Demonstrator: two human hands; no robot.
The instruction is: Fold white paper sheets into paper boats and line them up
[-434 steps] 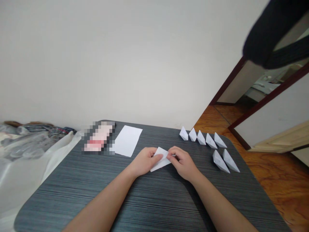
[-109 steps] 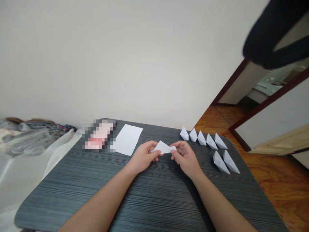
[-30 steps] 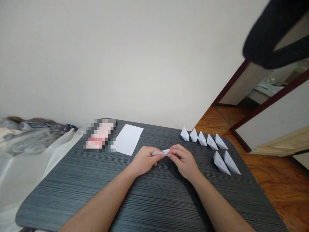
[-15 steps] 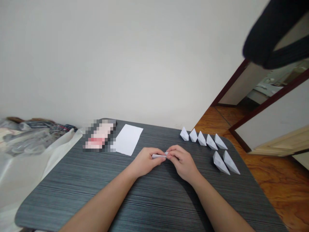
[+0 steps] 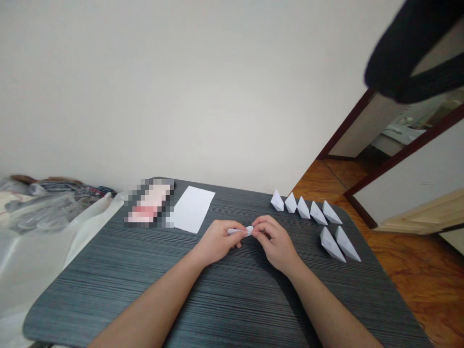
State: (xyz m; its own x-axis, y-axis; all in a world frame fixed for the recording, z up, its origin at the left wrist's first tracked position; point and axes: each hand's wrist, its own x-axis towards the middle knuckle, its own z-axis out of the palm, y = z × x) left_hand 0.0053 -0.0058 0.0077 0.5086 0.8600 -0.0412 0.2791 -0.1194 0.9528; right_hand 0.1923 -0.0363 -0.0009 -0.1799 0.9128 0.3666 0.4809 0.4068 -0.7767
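Note:
Both of my hands meet over the middle of a dark striped table (image 5: 224, 299). My left hand (image 5: 217, 240) and my right hand (image 5: 274, 241) pinch a small folded white paper piece (image 5: 242, 230) between their fingertips, and only a thin edge of it shows. Several finished white folded paper shapes (image 5: 319, 212) stand in a row at the far right of the table. Two more folded shapes (image 5: 339, 243) sit just in front of that row.
A flat white paper sheet (image 5: 193, 209) lies at the back of the table beside a blurred-out object (image 5: 148, 203). Cloth and plastic bags (image 5: 47, 208) are heaped to the left. A wooden floor (image 5: 416, 270) and a doorway lie to the right.
The paper, held up as a wider triangle 3.6 s ago, is now pressed flat and narrow between my fingertips. My hands have closed in toward each other.

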